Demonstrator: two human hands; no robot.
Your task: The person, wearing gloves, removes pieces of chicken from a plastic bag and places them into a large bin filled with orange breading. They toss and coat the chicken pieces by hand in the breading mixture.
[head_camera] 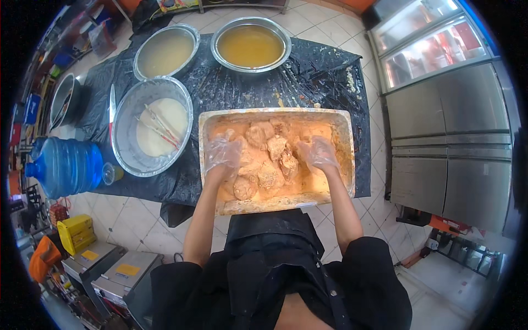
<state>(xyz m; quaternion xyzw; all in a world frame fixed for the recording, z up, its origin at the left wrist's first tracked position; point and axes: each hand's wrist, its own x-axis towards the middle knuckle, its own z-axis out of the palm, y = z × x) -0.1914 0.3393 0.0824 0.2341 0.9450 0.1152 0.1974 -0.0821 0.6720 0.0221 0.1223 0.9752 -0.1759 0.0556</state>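
A deep rectangular tub (277, 110) in front of me holds orange-tinted flour (344, 142) and several coated meat pieces (271, 175), which look like chicken. Both hands wear loose, clear plastic gloves. At the left side of the tub, my left hand (223, 155) is down at the flour, beside the coated pieces. My right hand (320, 151) is low in the right half, to the right of a clumpy coated piece (288, 163). Glove folds and flour hide the fingertips, so whether either hand grips anything is unclear.
Left of the tub, a metal basin (119, 128) holds pale batter and tongs (159, 126). A knife (112, 105) lies beside it. Two bowls of liquid, one cloudy (165, 53) and one amber (251, 44), stand behind. A blue water jug (68, 167) lies left; a steel refrigerator (470, 103) stands right.
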